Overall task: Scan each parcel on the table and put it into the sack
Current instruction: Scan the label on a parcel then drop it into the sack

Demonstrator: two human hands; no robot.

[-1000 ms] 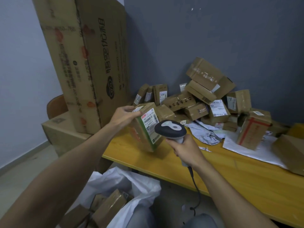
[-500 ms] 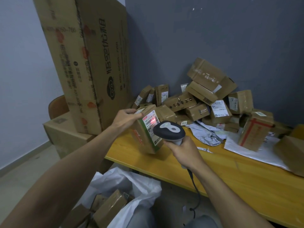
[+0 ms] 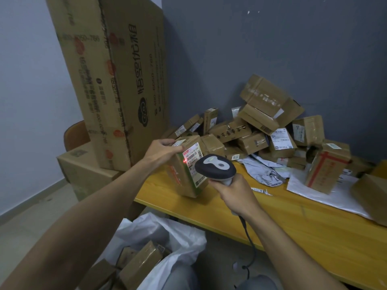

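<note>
While your left hand [image 3: 161, 150] grips the parcel [image 3: 188, 174] by its top corner at the bench [image 3: 293, 222] end, tilting its label toward the scanner [image 3: 215, 167], your right hand [image 3: 234, 193] wraps the handle, aiming close. The sack [image 3: 180, 241] gapes just below. Half a second ago the red dot sat mid-label; now it's at the label's left edge.

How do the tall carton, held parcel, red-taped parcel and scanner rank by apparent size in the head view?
1. The tall carton, by far the largest.
2. The held parcel and the red-taped parcel look alike. The held one is nearer the camera, so I won't rank them.
3. The scanner, the smallest.
</note>
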